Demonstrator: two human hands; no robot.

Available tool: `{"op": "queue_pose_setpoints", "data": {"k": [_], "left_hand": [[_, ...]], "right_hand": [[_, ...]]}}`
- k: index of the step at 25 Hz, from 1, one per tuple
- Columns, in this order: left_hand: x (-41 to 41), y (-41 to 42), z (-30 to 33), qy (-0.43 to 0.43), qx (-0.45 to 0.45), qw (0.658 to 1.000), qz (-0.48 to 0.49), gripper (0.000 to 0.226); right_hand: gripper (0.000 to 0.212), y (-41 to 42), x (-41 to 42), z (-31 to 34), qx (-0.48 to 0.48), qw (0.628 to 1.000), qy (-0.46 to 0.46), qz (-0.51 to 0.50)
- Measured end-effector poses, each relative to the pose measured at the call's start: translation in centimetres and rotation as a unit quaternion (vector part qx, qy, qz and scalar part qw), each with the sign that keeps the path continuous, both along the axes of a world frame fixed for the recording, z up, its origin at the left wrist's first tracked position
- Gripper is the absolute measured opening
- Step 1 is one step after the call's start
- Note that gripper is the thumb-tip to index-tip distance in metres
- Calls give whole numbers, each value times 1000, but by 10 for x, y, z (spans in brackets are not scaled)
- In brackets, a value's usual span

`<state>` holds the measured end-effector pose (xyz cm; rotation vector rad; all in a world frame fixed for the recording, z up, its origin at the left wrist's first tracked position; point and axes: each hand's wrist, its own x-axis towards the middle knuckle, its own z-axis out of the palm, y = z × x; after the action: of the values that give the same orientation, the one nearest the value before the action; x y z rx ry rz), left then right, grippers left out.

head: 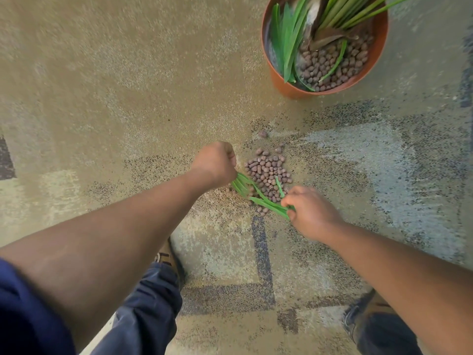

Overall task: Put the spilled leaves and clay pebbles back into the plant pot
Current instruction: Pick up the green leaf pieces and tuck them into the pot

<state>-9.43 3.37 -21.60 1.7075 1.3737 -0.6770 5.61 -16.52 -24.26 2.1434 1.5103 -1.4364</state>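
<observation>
Nearest, dark trouser legs [143, 303] and two shoes planted on the patterned carpet [102, 98]. Above them, both bare forearms reaching forward and down. Right hand [311, 213] low over the carpet, fingers pinched around the ends of long green spilled leaves [266, 204]. Left hand [215, 162] just beyond, curled into a fist, clutching a bunch of leaf ends [240, 185] that poke out beneath it. Between and just past the hands, a heap of brown clay pebbles [267, 172] on the carpet — leaves lying across its near edge, a few stray pebbles scattered on the far side. Well apart, at the upper right, the orange plant pot [284, 84], upright, holding green leaves, stalks and more pebbles — its far rim cut off by the frame.
</observation>
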Motion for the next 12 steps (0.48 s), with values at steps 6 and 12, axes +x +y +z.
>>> {"op": "queue_pose_setpoints", "data": {"k": [6, 12], "left_hand": [[16, 18, 23, -25, 27, 999, -32, 30], [48, 55, 59, -122, -83, 982, 120, 20]], "right_hand": [[38, 33, -5, 20, 26, 992, 11, -124], [76, 93, -5, 62, 145, 920, 141, -336]]}}
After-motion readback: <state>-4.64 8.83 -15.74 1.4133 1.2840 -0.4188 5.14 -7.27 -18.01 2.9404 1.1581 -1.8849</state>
